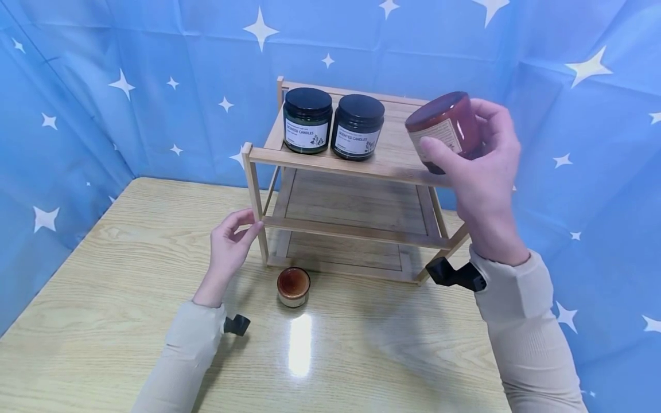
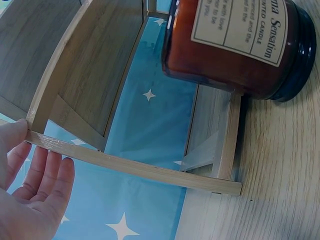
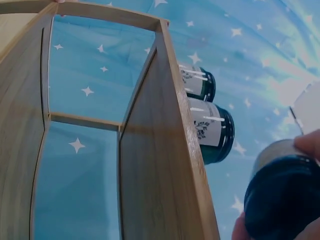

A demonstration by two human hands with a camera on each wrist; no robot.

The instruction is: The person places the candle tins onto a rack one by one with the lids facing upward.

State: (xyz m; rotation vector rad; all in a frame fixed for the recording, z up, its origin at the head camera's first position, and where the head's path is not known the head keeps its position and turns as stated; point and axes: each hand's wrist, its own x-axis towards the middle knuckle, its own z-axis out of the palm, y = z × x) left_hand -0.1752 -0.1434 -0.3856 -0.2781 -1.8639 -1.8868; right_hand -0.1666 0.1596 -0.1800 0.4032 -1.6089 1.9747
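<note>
My right hand [image 1: 490, 163] grips an amber candle jar [image 1: 465, 117] above the right part of the wooden shelf's top tier. The jar is tilted, its dark lid [image 3: 285, 197] facing downward. At the shelf's front left post, my left hand [image 1: 229, 241] pinches the wood between thumb and fingers. Two dark green candle jars [image 1: 308, 127] with black lids and white labels stand side by side on the left of the top tier. Another amber candle jar [image 1: 293, 287] stands lid down on the table before the shelf; its label shows in the left wrist view.
The wooden shelf [image 1: 346, 229] has slatless board tiers, a raised back rail and slanting side legs. It stands on a pale wood-grain table [image 1: 129, 275]. A blue curtain with white stars [image 1: 206, 69] hangs behind and on both sides.
</note>
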